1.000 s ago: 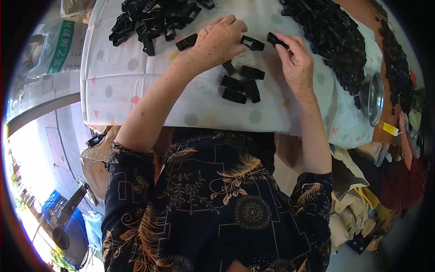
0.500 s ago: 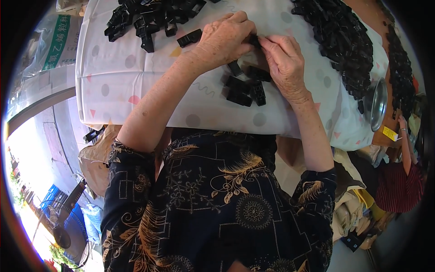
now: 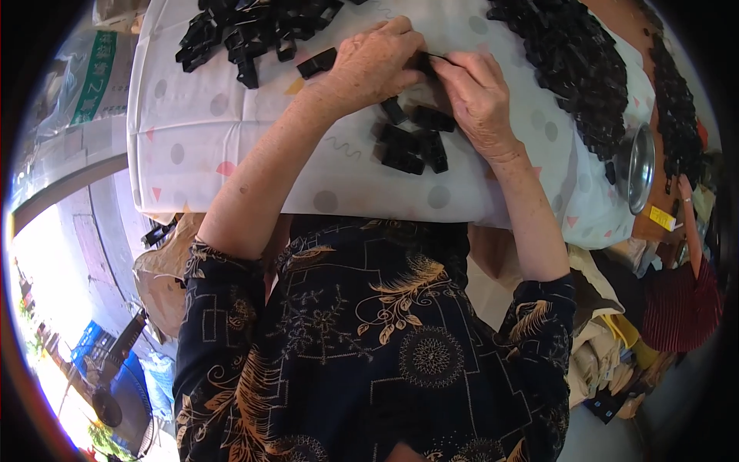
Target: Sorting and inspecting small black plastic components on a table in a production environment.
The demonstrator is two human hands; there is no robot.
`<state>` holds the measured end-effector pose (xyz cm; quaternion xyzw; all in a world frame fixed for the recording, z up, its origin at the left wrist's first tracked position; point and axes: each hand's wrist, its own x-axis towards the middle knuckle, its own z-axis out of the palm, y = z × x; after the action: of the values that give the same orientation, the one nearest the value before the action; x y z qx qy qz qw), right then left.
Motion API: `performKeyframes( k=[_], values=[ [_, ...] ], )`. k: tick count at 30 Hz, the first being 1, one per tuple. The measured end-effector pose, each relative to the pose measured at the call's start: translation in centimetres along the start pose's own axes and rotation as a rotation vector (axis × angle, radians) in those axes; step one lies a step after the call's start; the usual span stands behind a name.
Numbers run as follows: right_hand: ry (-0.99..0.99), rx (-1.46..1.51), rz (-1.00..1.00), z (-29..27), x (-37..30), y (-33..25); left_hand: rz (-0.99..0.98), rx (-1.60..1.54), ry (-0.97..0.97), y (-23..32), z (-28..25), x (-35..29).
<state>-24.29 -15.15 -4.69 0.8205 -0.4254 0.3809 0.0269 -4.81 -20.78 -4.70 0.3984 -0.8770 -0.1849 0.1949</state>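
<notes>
Close together over the table, my left hand (image 3: 379, 63) and my right hand (image 3: 476, 100) both have closed fingers. Between them sits a small black plastic part (image 3: 426, 65), mostly covered by the left fingers. The right thumb and forefinger pinch a thin dark end at its right side. Just below the hands lie several loose black plastic parts (image 3: 400, 150) in a small cluster. One more black part (image 3: 317, 63) rests beside my left wrist.
A heap of black parts (image 3: 258, 31) lies at the far left, and a larger pile (image 3: 573, 73) at the right. A metal bowl (image 3: 640, 169) stands at the table's right edge. Beyond it, another person's arm (image 3: 691, 223) reaches toward more black parts. A fan (image 3: 115, 393) stands lower left.
My right fingers have drawn slightly away from my left hand, and a thin dark end now shows between them. The whole view has shifted a little.
</notes>
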Motion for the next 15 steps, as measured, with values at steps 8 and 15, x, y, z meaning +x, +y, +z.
performKeyframes(
  k=[8,15],
  values=[
    [-0.083,-0.058,0.057,0.2,-1.8,-0.6,-0.037,-0.061,-0.065,-0.7,-1.0,0.0],
    [0.188,-0.203,0.338,-7.0,-6.2,2.3,0.058,-0.234,-0.121,0.1,-5.3,-3.3]
  ],
)
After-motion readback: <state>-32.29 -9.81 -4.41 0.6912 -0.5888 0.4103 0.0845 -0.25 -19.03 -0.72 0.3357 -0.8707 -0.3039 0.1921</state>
